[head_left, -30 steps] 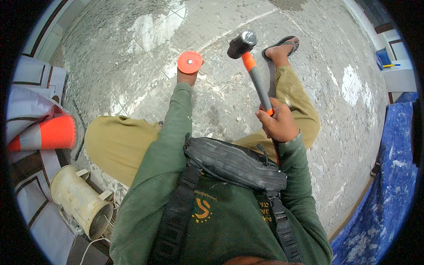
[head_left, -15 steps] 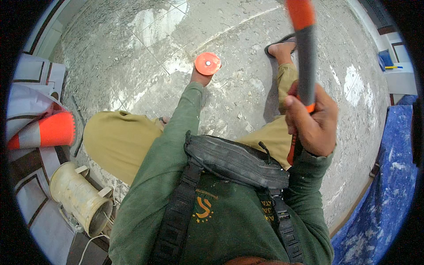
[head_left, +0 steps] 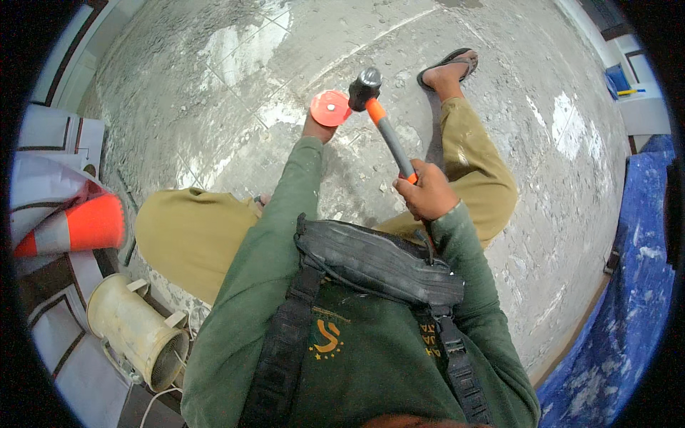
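My left hand (head_left: 317,128) reaches down to the floor and is closed around a chisel with a round orange-red hand guard (head_left: 325,100). The guard covers most of its fingers and hides the shank and tip. A metal striking end shows at the disc's centre. In my right hand (head_left: 430,194), fingers wrapped around the lower handle, is a club hammer (head_left: 389,135) with a grey and orange grip. Its dark, heavy head hangs just right of the guard, above the floor; I cannot tell whether they touch. Rough grey flooring (head_left: 385,182) with loose chips lies beneath.
An orange traffic cone (head_left: 93,222) lies on its side at the left. Below it rests a cream cylindrical blower (head_left: 128,324) with a white cord. A dusty blue tarp (head_left: 628,285) runs along the right. My sandalled foot (head_left: 448,70) is planted beyond the hammer.
My right hand has swung the hammer down from its raised position, leftward to beside the chisel guard. My left hand keeps its hold on the chisel in nearly the same spot.
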### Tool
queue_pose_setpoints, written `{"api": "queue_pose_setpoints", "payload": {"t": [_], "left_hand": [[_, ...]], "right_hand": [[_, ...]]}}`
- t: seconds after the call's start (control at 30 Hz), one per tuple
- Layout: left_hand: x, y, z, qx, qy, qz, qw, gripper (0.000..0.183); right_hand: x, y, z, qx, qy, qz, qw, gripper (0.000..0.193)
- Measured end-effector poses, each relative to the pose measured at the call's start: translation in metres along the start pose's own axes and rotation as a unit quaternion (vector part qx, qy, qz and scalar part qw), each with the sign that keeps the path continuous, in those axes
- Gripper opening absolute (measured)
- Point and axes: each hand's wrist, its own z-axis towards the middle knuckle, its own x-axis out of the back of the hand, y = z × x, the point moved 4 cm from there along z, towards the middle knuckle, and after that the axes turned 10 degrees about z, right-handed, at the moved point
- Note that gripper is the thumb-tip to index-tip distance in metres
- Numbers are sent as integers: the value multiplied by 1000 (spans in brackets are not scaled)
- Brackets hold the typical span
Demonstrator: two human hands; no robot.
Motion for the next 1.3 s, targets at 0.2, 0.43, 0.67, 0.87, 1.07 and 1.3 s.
{"api": "queue_pose_setpoints", "payload": {"t": [0.2, 0.43, 0.67, 0.87, 1.07, 1.3], "left_hand": [[34, -32, -16, 112, 120, -40, 986, 13], [31, -25, -20, 237, 72, -143, 958, 23], [22, -3, -15, 191, 14, -113, 975, 31], [17, 18, -5, 206, -29, -122, 970, 35], [-10, -17, -23, 195, -88, -64, 975, 39], [-7, 40, 11, -21, -125, 3, 992, 20]], "right_hand": [[37, -57, -27, 82, 64, 76, 992, 20], [46, -99, -40, 68, 66, 118, 988, 17], [49, -118, -51, 100, 102, 119, 983, 13], [71, -162, -78, 211, 226, 153, 939, 15], [48, -148, -52, 242, 180, 138, 943, 11], [1, -2, 13, -41, -15, -26, 999, 15]]}}
